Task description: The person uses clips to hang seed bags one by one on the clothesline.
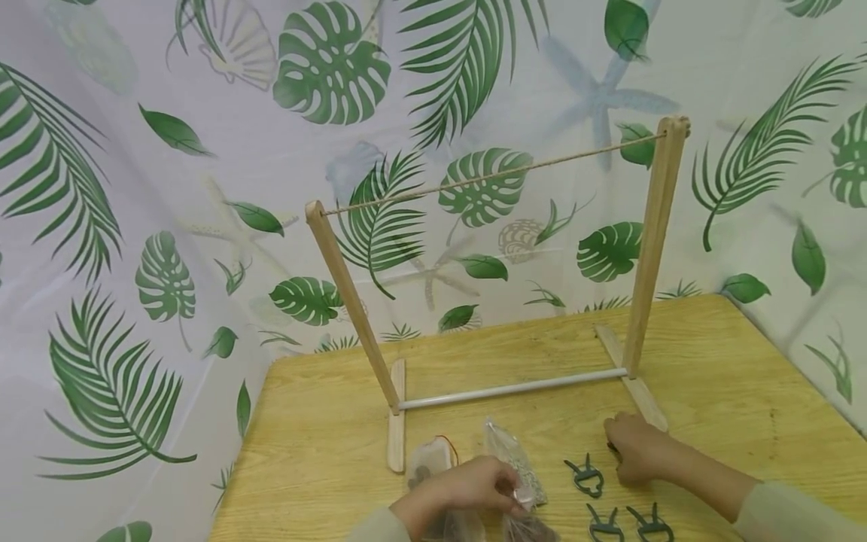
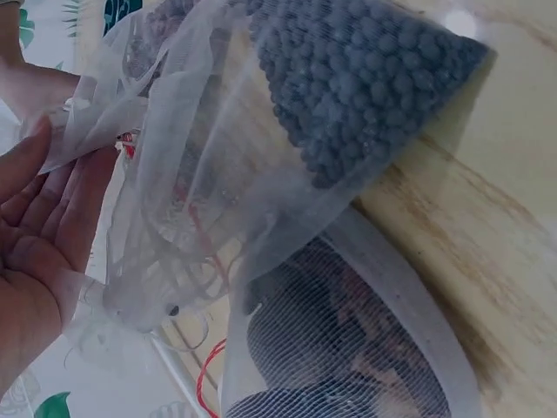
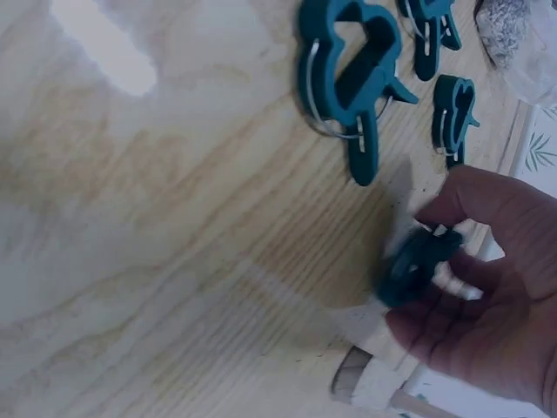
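Observation:
My left hand pinches the top edge of a white mesh bag that lies on the wooden table. In the left wrist view the mesh bag holds small dark beads, and my left hand has its fingers on the bag's loose mouth. My right hand is by the foot of the wooden rack. In the right wrist view my right hand pinches a teal clip just above the table, between thumb and fingers.
Three more teal clips lie near the front edge. A second mesh pouch with a red cord and a dark-filled one lie by my left hand. A string spans the rack's posts. A leaf-print curtain hangs behind.

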